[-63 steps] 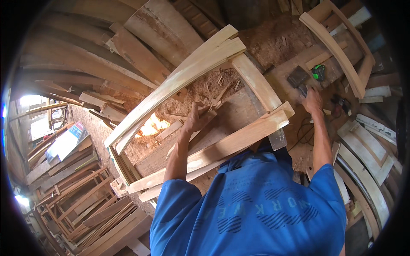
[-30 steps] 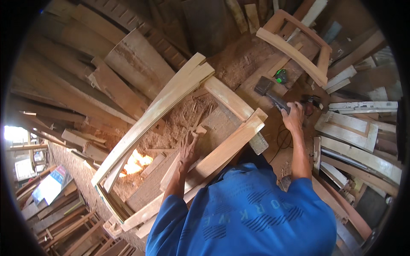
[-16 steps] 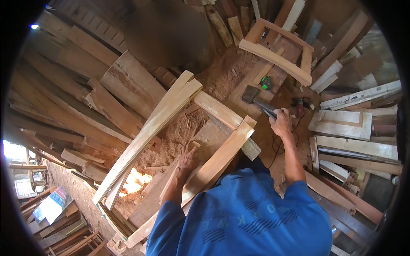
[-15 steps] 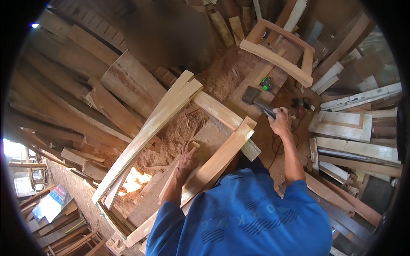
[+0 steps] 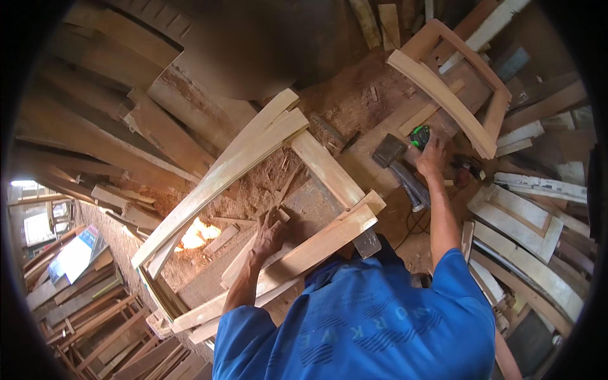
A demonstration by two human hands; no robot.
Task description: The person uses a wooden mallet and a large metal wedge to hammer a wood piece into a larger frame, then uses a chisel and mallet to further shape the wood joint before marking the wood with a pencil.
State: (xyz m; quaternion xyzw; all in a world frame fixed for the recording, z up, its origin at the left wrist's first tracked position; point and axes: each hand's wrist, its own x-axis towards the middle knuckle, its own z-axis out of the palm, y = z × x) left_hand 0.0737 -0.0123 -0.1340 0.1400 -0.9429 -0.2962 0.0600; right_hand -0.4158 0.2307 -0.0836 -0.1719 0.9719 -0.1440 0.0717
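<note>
My right hand [image 5: 432, 156] reaches forward on the right, its fingers closed on a green and black tape measure [image 5: 419, 136]. Just left of that hand lies a mallet with a dark block head [image 5: 389, 151], its dark handle pointing back toward me. In front of my body is a pale wooden frame [image 5: 218, 180] with curved long rails. My left hand [image 5: 271, 233] is inside the frame opening, closed around a short wooden strip [image 5: 239, 261] that runs under my forearm; part of it is hidden.
A second wooden frame [image 5: 457, 101] rests at the far right on a board [image 5: 364, 149]. Planks [image 5: 171, 123] lean along the left, and more boards [image 5: 516, 221] are stacked on the right. Wood shavings [image 5: 373, 95] cover the floor. A small red and dark tool [image 5: 467, 170] lies near my right hand.
My right hand has let go of the mallet handle and moved forward to the tape measure. The mallet now lies on the board. My left hand keeps its hold on the strip.
</note>
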